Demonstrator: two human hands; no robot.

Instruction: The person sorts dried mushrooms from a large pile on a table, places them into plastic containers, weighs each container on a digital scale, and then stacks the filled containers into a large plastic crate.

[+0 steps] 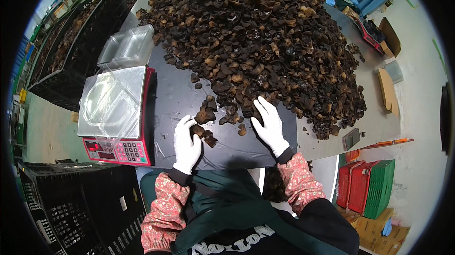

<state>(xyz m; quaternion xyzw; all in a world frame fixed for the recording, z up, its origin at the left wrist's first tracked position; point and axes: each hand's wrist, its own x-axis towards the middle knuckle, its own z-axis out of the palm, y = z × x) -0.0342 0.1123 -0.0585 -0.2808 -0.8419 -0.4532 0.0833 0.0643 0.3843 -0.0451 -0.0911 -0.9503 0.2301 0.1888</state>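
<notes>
A large mound of dark brown wood ear mushrooms [249, 38] covers the far part of the worktable. My left hand [187, 143], in a white glove, is curled around a small mushroom piece [197, 130] between thumb and fingers. Just beyond its fingertips lies a larger brown piece [205, 113], and another piece [210, 139] sits by the thumb. My right hand [269, 125], gloved the same way, rests at the near edge of the mound with fingers apart. Its fingertips touch the mushrooms. Between the hands lies a small loose piece [242, 129] on the dark table surface [227, 152].
On the left, a red digital scale [115, 113] carries clear plastic packaging, with clear plastic trays [128, 47] behind it. Black crates [78, 45] flank the table's left side. A phone [351, 139] lies at right, above red and green crates [366, 187] and cardboard boxes [378, 233].
</notes>
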